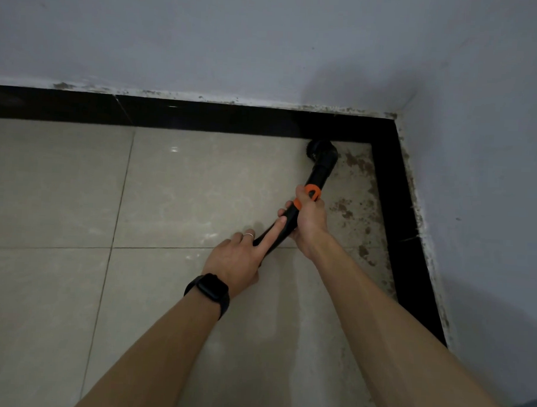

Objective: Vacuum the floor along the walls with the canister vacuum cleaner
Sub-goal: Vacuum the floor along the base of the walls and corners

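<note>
A black vacuum wand (321, 171) with an orange collar slants across the beige tiled floor (200, 185) toward the room's corner. Its round brush nozzle (318, 147) sits on the floor against the black skirting (203, 116) of the far wall. My right hand (308, 217) grips the wand just below the orange collar. My left hand (238, 257), wearing a ring and a black watch, holds the lower part of the wand with the forefinger stretched along it. The canister and hose are out of view.
Two pale walls meet at a corner (400, 113) at the upper right. Brown dirt patches (354, 188) lie on the floor along the right-hand skirting (404, 227). Tiled floor stretches away to the left.
</note>
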Action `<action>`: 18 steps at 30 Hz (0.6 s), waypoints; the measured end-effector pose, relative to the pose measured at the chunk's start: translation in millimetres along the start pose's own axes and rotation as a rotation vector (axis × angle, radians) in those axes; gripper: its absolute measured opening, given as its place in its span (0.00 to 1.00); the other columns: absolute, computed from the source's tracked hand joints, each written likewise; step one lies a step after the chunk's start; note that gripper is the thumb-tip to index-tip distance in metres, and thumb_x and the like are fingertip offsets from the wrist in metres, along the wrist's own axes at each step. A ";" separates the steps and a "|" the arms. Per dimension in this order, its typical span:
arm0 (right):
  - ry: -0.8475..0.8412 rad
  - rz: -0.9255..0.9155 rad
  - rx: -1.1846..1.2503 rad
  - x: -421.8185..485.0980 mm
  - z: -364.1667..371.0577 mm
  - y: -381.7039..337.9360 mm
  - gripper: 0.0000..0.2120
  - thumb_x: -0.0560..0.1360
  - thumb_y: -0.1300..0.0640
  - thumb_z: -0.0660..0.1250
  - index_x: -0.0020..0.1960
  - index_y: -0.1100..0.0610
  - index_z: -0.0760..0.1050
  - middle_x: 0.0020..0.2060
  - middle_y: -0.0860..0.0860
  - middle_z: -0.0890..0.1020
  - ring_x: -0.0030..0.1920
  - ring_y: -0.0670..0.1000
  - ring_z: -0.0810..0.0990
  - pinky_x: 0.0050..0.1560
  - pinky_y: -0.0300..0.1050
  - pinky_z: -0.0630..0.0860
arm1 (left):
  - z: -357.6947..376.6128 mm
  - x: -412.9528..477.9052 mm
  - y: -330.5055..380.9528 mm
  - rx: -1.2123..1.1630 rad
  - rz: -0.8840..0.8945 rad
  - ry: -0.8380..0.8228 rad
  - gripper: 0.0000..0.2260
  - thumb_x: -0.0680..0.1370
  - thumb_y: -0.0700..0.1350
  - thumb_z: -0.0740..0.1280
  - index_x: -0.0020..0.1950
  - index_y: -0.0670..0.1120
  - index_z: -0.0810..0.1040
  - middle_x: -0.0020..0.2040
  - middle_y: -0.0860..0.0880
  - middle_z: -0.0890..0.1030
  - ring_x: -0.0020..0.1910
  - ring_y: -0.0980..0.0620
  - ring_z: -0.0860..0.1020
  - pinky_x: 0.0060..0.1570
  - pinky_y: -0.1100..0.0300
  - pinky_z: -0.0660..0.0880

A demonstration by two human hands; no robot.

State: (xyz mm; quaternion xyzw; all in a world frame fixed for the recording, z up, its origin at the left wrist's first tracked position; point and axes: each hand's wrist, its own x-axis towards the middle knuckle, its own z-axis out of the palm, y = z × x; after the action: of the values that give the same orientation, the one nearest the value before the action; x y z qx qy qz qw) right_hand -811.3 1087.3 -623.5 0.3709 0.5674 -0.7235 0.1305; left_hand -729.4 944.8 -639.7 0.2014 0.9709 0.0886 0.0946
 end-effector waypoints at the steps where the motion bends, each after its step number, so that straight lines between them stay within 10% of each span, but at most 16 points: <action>1: 0.003 -0.002 -0.004 2.4 1.1 -1.2 0.23 0.83 0.50 0.65 0.72 0.60 0.66 0.35 0.51 0.77 0.30 0.50 0.80 0.38 0.48 0.80 | 0.3 2.3 -0.8 -0.006 -0.003 -0.001 0.47 0.76 0.43 0.63 0.74 0.58 0.25 0.65 0.41 0.72 0.54 0.43 0.74 0.48 0.54 0.73; 18: -0.148 0.081 -0.048 -21.2 88.7 18.4 0.22 0.83 0.51 0.65 0.73 0.57 0.64 0.40 0.53 0.77 0.34 0.52 0.80 0.42 0.52 0.81 | -14.9 -46.5 -73.9 -0.022 -0.170 0.008 0.50 0.77 0.44 0.65 0.71 0.62 0.21 0.56 0.44 0.72 0.50 0.45 0.74 0.42 0.54 0.76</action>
State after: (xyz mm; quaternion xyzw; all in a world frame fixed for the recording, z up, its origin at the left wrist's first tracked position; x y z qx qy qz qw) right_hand -819.9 995.0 -615.1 0.3359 0.5581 -0.7291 0.2100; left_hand -718.4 857.1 -633.9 0.1169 0.9838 0.0917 0.0999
